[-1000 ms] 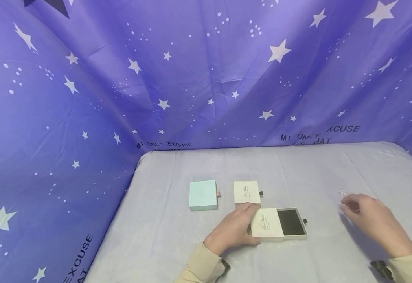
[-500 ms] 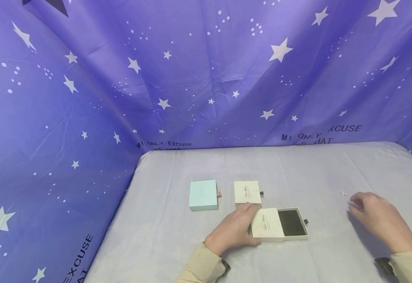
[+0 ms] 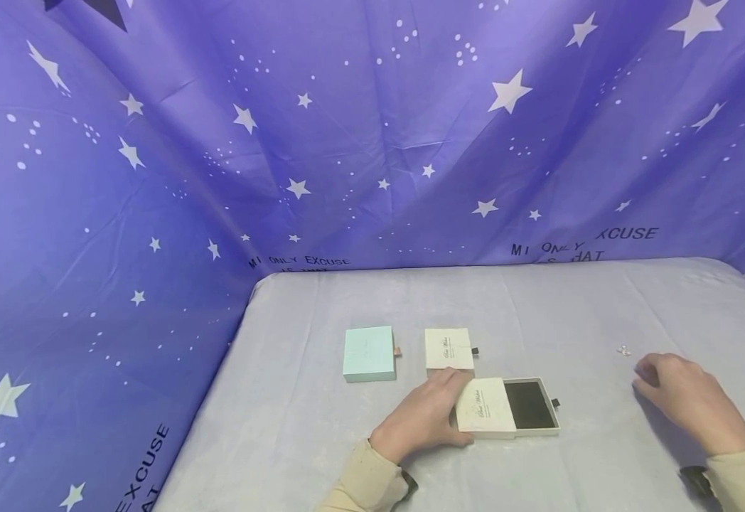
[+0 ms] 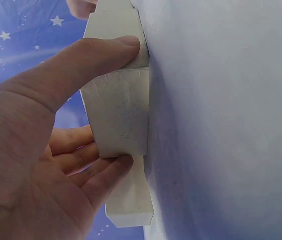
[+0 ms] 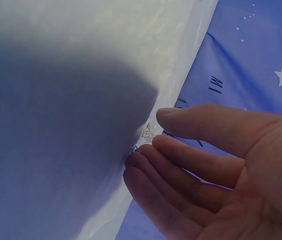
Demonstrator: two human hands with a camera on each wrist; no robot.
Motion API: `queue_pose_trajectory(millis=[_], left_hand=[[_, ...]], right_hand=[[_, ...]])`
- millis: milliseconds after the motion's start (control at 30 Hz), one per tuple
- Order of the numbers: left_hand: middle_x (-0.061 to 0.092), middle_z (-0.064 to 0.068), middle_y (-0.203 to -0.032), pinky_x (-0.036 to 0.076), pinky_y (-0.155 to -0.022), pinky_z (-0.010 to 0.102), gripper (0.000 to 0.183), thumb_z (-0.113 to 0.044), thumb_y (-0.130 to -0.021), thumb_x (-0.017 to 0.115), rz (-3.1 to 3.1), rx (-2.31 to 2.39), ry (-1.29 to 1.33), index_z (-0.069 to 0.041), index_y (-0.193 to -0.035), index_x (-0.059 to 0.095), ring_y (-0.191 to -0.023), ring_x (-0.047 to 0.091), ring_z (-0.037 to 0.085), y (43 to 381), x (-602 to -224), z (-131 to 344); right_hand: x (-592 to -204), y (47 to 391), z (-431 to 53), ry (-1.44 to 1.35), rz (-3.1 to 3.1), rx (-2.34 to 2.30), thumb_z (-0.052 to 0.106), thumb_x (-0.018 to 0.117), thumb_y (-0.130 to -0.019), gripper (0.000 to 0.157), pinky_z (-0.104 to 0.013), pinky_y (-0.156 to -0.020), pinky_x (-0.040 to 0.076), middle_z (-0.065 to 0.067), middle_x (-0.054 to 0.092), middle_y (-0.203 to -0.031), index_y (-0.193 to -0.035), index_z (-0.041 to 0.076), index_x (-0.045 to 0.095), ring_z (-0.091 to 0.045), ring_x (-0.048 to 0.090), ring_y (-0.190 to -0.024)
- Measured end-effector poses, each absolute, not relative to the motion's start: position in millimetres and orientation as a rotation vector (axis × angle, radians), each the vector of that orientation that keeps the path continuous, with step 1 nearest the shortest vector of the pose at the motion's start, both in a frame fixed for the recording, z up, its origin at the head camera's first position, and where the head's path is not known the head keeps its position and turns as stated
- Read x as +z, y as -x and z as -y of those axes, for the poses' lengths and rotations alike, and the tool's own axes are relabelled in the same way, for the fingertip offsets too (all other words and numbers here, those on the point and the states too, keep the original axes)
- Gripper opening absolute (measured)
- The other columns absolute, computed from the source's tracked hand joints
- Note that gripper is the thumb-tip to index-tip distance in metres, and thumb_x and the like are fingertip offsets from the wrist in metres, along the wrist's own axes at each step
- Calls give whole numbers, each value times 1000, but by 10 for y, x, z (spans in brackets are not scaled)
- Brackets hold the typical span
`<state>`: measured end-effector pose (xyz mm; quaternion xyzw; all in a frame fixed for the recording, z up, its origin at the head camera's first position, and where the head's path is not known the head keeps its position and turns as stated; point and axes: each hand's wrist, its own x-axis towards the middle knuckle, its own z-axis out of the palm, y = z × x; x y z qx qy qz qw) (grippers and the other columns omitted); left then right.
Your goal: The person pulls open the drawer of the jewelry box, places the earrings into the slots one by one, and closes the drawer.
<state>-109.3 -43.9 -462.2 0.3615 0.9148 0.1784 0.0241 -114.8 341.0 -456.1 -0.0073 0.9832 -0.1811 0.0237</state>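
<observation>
My left hand (image 3: 425,409) holds a cream-white slide-out box (image 3: 485,409) by its sleeve, thumb on the near side and fingers round the far side, as the left wrist view shows. Its drawer (image 3: 529,405) is pulled partway out to the right, with a dark lining and a black tab. Off to the right, my right hand (image 3: 686,398) hovers low over the cloth, fingers loosely bent and thumb apart from them. Just beyond its fingertips lies a small shiny piece of jewellery (image 3: 624,350); its exact kind is too small to tell. Glitter (image 5: 149,132) shows past the fingertips in the right wrist view.
A second cream box (image 3: 447,348) with a black tab stands just behind the held one. Left of it is a mint-green box (image 3: 369,353) with a pinkish tab. A pale grey cloth (image 3: 283,441) covers the table, and a purple star-printed curtain (image 3: 347,142) hangs behind.
My right hand has drawn back a little to the right from the jewellery, which stays on the cloth. The left hand and the boxes have kept their places.
</observation>
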Motion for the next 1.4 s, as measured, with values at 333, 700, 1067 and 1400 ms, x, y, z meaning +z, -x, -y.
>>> queue_pose_trajectory(millis=[333, 700, 1067, 1400], left_hand=[[55, -5, -133, 41, -105, 15, 91, -37, -68, 90, -2825, 538, -1104, -12, -143, 46, -119, 53, 4, 1091, -4612, 439], [55, -6, -131, 40, -105, 15, 89, -36, -68, 90, -2822, 532, -1106, -11, -142, 46, -117, 52, 4, 1093, -4601, 434], [55, -5, -132, 40, -105, 15, 89, -36, -68, 90, -2826, 537, -1115, -11, -141, 47, -119, 52, 4, 1100, -4614, 429], [55, -5, -131, 40, -106, 15, 89, -36, -68, 90, -2825, 531, -1116, -11, -141, 47, -118, 52, 4, 1104, -4616, 437]], right_hand=[[-4616, 1228, -3484, 115, -3065, -582, 1, 72, -77, 27, -65, -72, 47, -28, 65, -83, -96, -16, 62, -50, 61, -80], [-4605, 1260, -3504, 125, -3056, -580, -3, 70, -76, 21, -65, -72, 47, -29, 65, -82, -91, -15, 63, -50, 61, -79], [-4612, 1272, -3541, 144, -3079, -587, -4, 69, -76, 14, -65, -73, 47, -28, 66, -82, -88, -10, 65, -52, 61, -81], [-4602, 1271, -3557, 144, -3168, -594, -5, 69, -75, 11, -64, -70, 47, -28, 64, -79, -85, -8, 66, -51, 60, -77]])
